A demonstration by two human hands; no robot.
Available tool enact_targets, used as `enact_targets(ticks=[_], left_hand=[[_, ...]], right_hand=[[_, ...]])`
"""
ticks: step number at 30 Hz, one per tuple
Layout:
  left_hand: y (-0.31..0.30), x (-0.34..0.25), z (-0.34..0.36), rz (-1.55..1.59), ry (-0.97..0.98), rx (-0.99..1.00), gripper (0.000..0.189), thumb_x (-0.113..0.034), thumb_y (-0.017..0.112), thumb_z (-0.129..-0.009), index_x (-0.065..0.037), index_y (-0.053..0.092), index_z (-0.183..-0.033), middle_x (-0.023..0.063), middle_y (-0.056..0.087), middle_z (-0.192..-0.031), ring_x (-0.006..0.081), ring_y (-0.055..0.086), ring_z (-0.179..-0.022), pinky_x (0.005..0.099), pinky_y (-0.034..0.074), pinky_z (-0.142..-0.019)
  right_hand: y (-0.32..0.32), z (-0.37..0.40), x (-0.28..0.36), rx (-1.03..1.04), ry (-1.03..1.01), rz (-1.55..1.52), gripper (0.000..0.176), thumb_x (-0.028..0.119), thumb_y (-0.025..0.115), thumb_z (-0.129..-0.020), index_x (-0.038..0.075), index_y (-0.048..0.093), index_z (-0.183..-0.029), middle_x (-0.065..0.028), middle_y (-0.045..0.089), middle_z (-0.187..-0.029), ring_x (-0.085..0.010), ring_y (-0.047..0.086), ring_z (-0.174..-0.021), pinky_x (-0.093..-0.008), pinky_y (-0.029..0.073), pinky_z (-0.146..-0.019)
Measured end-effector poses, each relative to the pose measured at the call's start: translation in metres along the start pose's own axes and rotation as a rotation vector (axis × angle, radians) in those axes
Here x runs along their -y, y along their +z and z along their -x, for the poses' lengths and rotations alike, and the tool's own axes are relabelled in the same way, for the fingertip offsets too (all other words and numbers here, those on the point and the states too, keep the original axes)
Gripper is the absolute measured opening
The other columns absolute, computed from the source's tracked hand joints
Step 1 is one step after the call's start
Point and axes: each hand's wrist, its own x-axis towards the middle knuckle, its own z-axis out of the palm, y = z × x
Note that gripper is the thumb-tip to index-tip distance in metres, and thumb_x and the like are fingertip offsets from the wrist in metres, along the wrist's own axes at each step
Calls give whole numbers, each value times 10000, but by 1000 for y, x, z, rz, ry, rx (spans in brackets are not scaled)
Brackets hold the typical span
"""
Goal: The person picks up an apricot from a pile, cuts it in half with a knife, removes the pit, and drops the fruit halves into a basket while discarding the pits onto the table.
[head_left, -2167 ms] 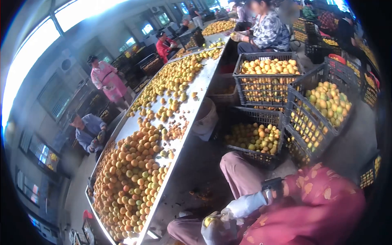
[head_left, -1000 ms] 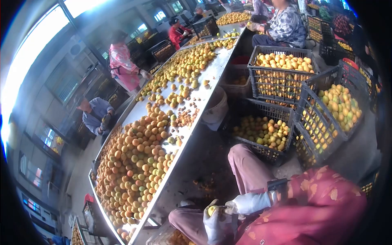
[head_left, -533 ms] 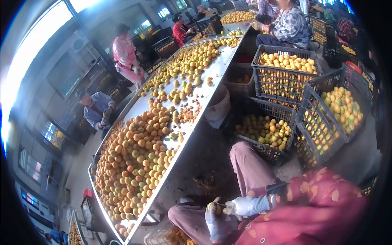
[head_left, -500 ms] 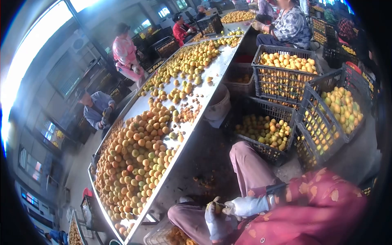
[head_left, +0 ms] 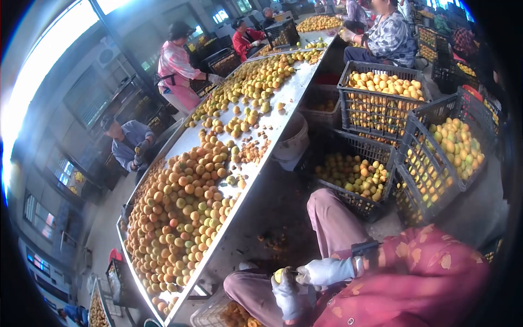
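Observation:
Wearing a white glove, my left hand is closed around a small yellow-green fruit, low in the view between my knees. My right hand, also gloved in white, is closed right beside the fruit. A small dark item shows at its fingertips, too small to name. Below my hands, by my leg, a light crate holds pieces of orange fruit. To the left stands a long metal table with a big heap of orange and green fruit.
Black crates of fruit stand right of the table, near a white bucket. Several people sit or stand around the table, one in pink at its far left edge and one in patterned clothing at the upper right.
The fruit in my left hand has turned or shifted and shows more of its yellow side. The person in pink has leaned towards the table with an arm reaching over it.

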Motion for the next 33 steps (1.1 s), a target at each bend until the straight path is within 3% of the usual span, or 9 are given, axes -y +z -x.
enact_targets(ticks=[6, 12, 14, 17, 19, 21, 26, 30, 33], left_hand=[[2, -15, 3, 442, -162, 72, 376, -351, 530, -984, 10, 610, -1051, 54, 633, -817, 115, 560, -666, 246, 451, -631], [-6, -9, -3, 361, -209, 117, 386, -340, 534, -982, 31, 613, -1059, 59, 631, -813, 112, 564, -679, 248, 459, -615], [-4, -3, -7, -128, 217, -10, 342, -330, 584, -952, -10, 632, -1062, 7, 609, -746, 93, 555, -658, 234, 436, -578], [-7, 13, -13, 23, -42, -37, 247, -199, 593, -935, 10, 633, -1061, 35, 651, -797, 105, 579, -687, 242, 464, -601], [-7, 18, -13, -41, 53, -47, 226, -164, 586, -925, 13, 631, -1058, 46, 665, -836, 108, 589, -701, 246, 476, -609], [-9, 23, -14, -104, 148, -59, 208, -129, 579, -915, 17, 630, -1054, 56, 679, -875, 112, 599, -715, 251, 487, -618], [-10, 17, -12, -540, 707, -49, 202, -66, 509, -926, 17, 627, -1067, 75, 679, -948, 136, 621, -747, 259, 494, -613], [-13, 15, -7, -407, 718, 4, 187, -16, 536, -907, -52, 576, -1086, 162, 640, -1078, 224, 624, -723, 309, 521, -619], [-10, 16, -2, 21, 365, 85, 171, -81, 503, -950, -76, 549, -1115, 165, 636, -1082, 199, 594, -692, 291, 495, -587]], right_hand=[[15, 13, 11, -134, -69, -22, 604, 604, 353, -962, 157, 510, -1338, -147, 686, -949, -293, 675, -885, -412, 506, -771], [26, -9, -17, -350, -201, 239, 395, 370, 513, -952, 100, 558, -1237, -160, 693, -907, -354, 674, -850, -439, 515, -719], [23, -14, -22, -354, -243, 334, 349, 312, 533, -938, 90, 564, -1205, -159, 692, -895, -361, 672, -833, -443, 516, -701], [22, -7, -18, -381, -288, 467, 294, 256, 542, -931, 77, 570, -1162, -163, 690, -885, -369, 669, -824, -443, 512, -690], [22, -5, -16, -397, -293, 513, 284, 258, 532, -939, 74, 570, -1151, -167, 687, -887, -368, 667, -832, -439, 507, -696], [22, -9, -16, -281, -290, 158, 289, 260, 533, -941, 75, 570, -1160, -168, 687, -893, -375, 657, -840, -421, 497, -716], [29, -18, -30, -285, -376, 148, 374, 334, 533, -947, 85, 572, -1222, -156, 687, -917, -303, 675, -810, -391, 517, -675], [45, -55, -63, -115, -357, -165, 396, 317, 522, -955, 111, 546, -1292, -66, 681, -970, -201, 675, -771, -329, 522, -644], [23, -9, -14, 107, -140, -380, 388, 343, 526, -964, 121, 556, -1280, -32, 649, -959, -165, 663, -732, -291, 529, -593]])
